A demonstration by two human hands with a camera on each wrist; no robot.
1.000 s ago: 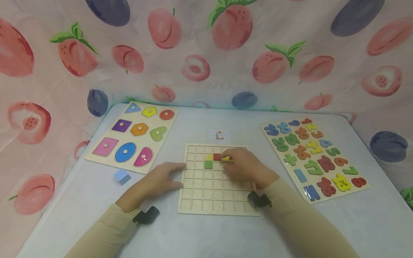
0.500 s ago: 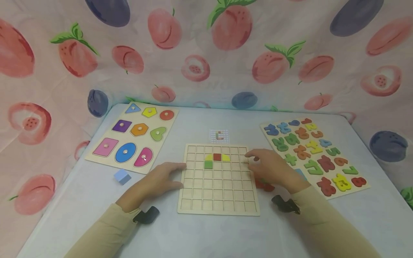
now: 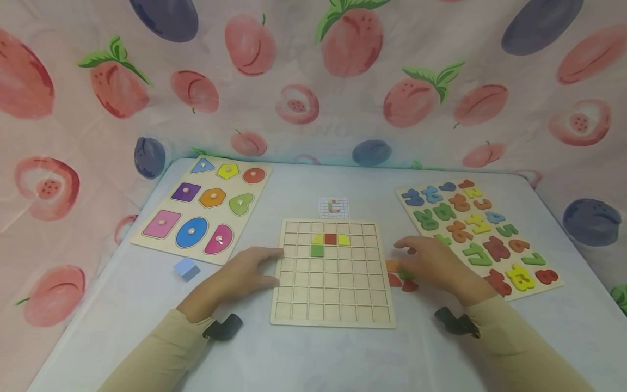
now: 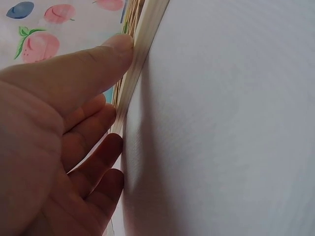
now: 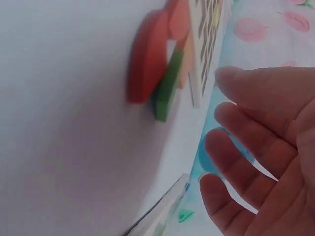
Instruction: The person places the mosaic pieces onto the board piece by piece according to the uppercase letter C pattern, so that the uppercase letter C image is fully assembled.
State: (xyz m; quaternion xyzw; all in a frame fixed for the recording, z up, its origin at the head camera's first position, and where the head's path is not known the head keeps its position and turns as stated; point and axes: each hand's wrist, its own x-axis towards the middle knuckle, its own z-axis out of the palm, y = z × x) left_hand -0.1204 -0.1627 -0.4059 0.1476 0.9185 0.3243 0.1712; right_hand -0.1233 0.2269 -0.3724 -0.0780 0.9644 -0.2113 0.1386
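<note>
The wooden grid board point(image 3: 333, 305) lies in the middle of the table. Set in its upper cells are a green square tile point(image 3: 317, 250), a red square tile point(image 3: 330, 239) and yellow rounded tiles point(image 3: 344, 239) on either side of the red one. My left hand point(image 3: 245, 275) rests against the board's left edge, thumb and fingers extended; the left wrist view shows the thumb point(image 4: 120, 43) at the rim. To the right of the board, my right hand point(image 3: 433, 265) hovers over loose pieces: a red piece point(image 5: 147, 61), a green piece point(image 5: 170, 86) and an orange one point(image 3: 392, 265). Nothing sits between its fingers.
A small pattern card point(image 3: 334, 207) lies behind the board. A knobbed shape puzzle point(image 3: 196, 218) is at the left, with a blue block point(image 3: 186, 269) in front of it. A letter and number puzzle point(image 3: 482, 296) lies at the right. A fruit-print curtain point(image 3: 313, 65) stands behind.
My right hand has let go of the yellow tile in the grid and moved right, off the board to the loose pieces. My left hand stays at the board's edge.
</note>
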